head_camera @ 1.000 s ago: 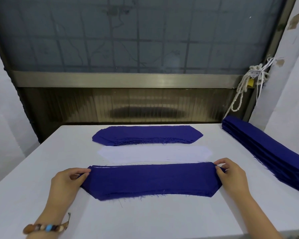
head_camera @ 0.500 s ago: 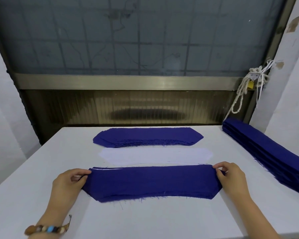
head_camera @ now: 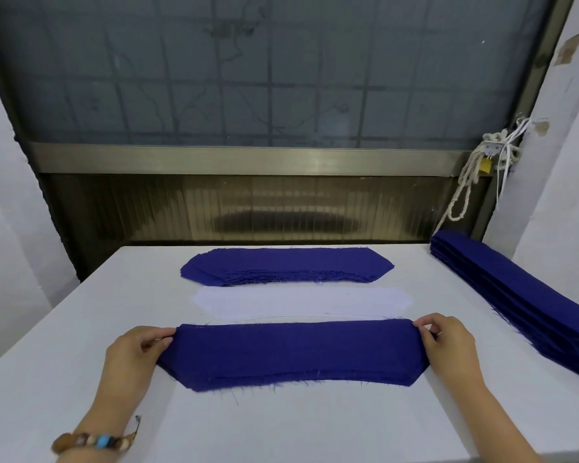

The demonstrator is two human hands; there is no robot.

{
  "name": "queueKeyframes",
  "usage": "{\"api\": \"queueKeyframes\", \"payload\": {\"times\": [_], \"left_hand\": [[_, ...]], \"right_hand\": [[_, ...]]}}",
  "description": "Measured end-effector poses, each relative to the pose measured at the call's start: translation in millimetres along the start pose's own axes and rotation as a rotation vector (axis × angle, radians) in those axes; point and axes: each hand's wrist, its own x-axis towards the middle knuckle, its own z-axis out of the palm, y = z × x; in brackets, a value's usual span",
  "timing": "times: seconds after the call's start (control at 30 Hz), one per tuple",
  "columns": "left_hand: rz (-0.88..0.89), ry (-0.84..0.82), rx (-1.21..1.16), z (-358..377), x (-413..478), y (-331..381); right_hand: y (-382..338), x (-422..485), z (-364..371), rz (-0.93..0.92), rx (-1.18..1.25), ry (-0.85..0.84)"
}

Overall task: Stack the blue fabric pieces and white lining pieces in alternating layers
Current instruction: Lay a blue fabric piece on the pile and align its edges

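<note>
Stack sits low-center in the frame on the white table. It's a long strip w/ angled ends, a blue piece on top and frayed threads hanging off its lower edge. That edge looks like more than one layer, but I can't tell if there's any white btwn them.

Left hand grips the stack's left end, thumb on top and fingers curled at the cloth. Right hand does the same on the right end, fingers curled and pinching near the upper corner. Both ends bunch up a bit under the grip, while the middle lies flat on the table.

Just above it in the frame is the lining, white, same shape, flat, close to the stack but not touching afaict. Above that, mid-frame, is a blue pile w/ lots of layers and slightly fanned edges.

At the right edge a side pile of long blue pieces runs diagonally down toward the lower right, well apart from the hands.

Bracelet w/ wood and blue beads is on the left wrist, bottom left. Window fills the top. At upper right a rope and a yellow padlock hang by the frame.
</note>
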Motion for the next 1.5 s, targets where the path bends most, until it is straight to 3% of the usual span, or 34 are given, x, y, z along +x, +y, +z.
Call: {"api": "queueKeyframes", "payload": {"times": [0.27,0.47,0.7,0.87,1.0,1.2,1.33,1.5], "left_hand": [[-0.003,0.031,-0.026,2,-2,3],[0.139,0.082,-0.083,-3,-5,14],[0.156,-0.193,-0.152,1,-9,25],[0.136,-0.265,-0.098,1,-9,24],[0.144,-0.303,-0.044,1,-8,23],[0.039,-0.367,-0.101,-1,-1,27],[-0.026,-0.429,-0.037,-1,7,35],[-0.056,-0.5,0.184,9,21,46]], "right_hand": [[-2,-3,-2,-0.03,-0.006,-0.011],[-7,-7,-4,-0.156,-0.004,0.004],[-19,-15,-9,-0.505,-0.088,-0.014],[-20,-14,-8,-0.587,-0.131,-0.096],[-18,-14,-5,-0.5,0.021,-0.312],[-26,-6,-9,-0.334,0.07,-0.445],[-38,3,-4,-0.275,-0.092,-0.512],[-57,10,14,-0.243,-0.423,-0.451]]}}
